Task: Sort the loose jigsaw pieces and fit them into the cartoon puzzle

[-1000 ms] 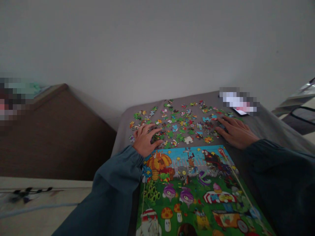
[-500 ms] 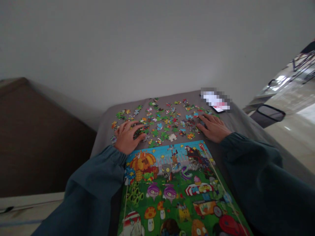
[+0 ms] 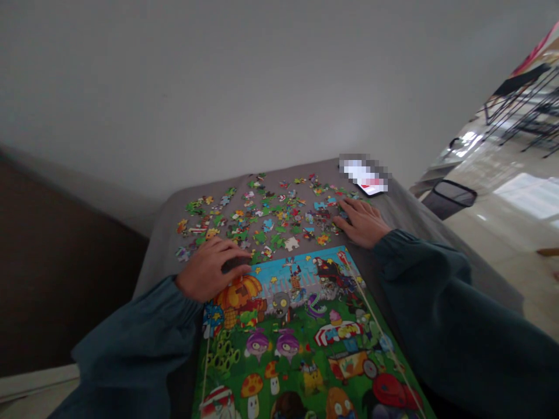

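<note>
My left hand (image 3: 213,266) is open at the upper left corner of a colourful cartoon puzzle board (image 3: 297,326), its fingers apart and nothing visible in them. Beyond the board, many loose jigsaw pieces (image 3: 268,226) are scattered over the grey cloth. My right hand (image 3: 360,222) rests open at the right side of these pieces, fingertips close to some blue ones (image 3: 323,205). A pale piece (image 3: 291,244) lies just past the board's top edge. Pieces under my right fingers are partly hidden.
A phone (image 3: 367,177) with a lit, blurred screen lies at the back right of the cloth-covered table (image 3: 161,224). Behind stands a grey wall (image 3: 244,87). A dark brown panel (image 3: 56,262) is on the left. On the right, a bin (image 3: 449,198) and folding frames stand on the shiny floor.
My left hand has drawn back from the loose pieces toward the board's upper left corner. My right hand stays by the pieces. The whole view has shifted a little to the right.
</note>
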Demonstrator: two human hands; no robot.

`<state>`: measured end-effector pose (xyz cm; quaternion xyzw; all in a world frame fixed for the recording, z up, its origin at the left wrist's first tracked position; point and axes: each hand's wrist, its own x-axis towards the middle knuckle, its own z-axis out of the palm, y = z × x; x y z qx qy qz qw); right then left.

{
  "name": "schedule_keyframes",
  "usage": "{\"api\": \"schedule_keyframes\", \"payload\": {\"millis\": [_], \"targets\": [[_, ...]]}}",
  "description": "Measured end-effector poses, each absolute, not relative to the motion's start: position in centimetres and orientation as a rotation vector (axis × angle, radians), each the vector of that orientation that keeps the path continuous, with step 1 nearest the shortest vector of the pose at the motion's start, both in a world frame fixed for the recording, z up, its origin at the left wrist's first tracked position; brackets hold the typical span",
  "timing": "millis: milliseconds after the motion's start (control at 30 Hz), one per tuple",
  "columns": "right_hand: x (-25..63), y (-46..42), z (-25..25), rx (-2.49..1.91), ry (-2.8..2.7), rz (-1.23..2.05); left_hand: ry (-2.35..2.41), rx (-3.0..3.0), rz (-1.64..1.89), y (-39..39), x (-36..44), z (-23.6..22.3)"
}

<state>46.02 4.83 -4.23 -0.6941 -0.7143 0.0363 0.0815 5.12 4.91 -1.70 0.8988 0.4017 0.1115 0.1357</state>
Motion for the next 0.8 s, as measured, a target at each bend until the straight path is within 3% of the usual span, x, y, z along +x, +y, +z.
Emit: {"api": "schedule_keyframes", "payload": {"millis": [800], "targets": [[46.09,4.82,-4.00,-1.787,-2.135,0.024,1.128,2.585,0.388,5.04,5.03,-2.35]]}}
